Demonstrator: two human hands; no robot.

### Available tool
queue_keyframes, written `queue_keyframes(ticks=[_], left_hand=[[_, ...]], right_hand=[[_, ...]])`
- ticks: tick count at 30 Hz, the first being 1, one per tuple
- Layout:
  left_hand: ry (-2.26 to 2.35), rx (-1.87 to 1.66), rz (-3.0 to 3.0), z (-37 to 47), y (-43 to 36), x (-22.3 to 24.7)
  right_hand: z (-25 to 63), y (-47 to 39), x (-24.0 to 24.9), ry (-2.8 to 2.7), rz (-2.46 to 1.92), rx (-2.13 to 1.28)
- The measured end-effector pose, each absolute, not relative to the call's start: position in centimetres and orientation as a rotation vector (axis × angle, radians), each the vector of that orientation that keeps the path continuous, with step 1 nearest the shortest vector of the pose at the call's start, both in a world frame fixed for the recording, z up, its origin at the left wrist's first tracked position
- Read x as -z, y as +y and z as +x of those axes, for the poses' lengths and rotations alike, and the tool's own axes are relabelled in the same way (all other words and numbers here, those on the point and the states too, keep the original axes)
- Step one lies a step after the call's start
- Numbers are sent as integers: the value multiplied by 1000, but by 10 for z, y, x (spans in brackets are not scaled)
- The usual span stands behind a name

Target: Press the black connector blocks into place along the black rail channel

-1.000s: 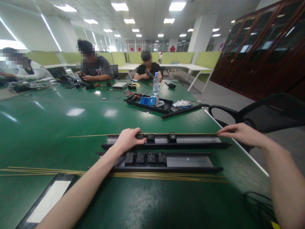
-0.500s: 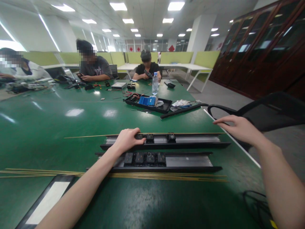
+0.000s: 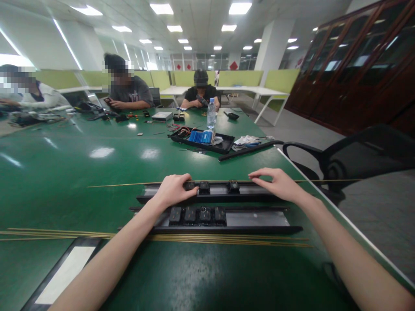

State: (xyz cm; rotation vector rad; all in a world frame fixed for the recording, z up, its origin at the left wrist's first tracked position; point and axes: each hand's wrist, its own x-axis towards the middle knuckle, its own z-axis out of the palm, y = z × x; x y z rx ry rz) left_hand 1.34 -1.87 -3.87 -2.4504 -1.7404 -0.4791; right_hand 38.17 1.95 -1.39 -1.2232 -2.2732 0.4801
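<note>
My left hand (image 3: 173, 188) is closed around a black block (image 3: 189, 185) at the left part of the far black-edged channel (image 3: 215, 199), thumb in front and fingers behind. Two more black blocks sit in that channel, one beside my thumb and another block (image 3: 233, 186) farther right. A long thin brass rod (image 3: 112, 185) runs along the channel's far side and past the table's right edge. Over the channel's right part hovers my right hand (image 3: 277, 183), fingers stretched out close to the rod, seemingly holding nothing. The nearer channel (image 3: 256, 218) carries several black blocks (image 3: 189, 214) in a row.
Several loose brass rods (image 3: 227, 239) lie in front of the channels. A white-topped dark panel (image 3: 66, 274) is at lower left. Beyond are a black tray (image 3: 223, 149), a water bottle (image 3: 211, 114) and gloves (image 3: 246, 142). Three people sit farther back; a chair (image 3: 350, 155) stands right.
My right hand has moved left and inward from beyond the table's right edge to above the far channel. My left hand stays on the black block.
</note>
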Motion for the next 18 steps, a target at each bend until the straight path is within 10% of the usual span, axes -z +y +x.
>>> queue_keyframes(ticks=[18], left_hand=[[-1720, 469, -2440, 13, -19, 38]], right_hand=[[373, 20, 22, -2271, -1208, -483]])
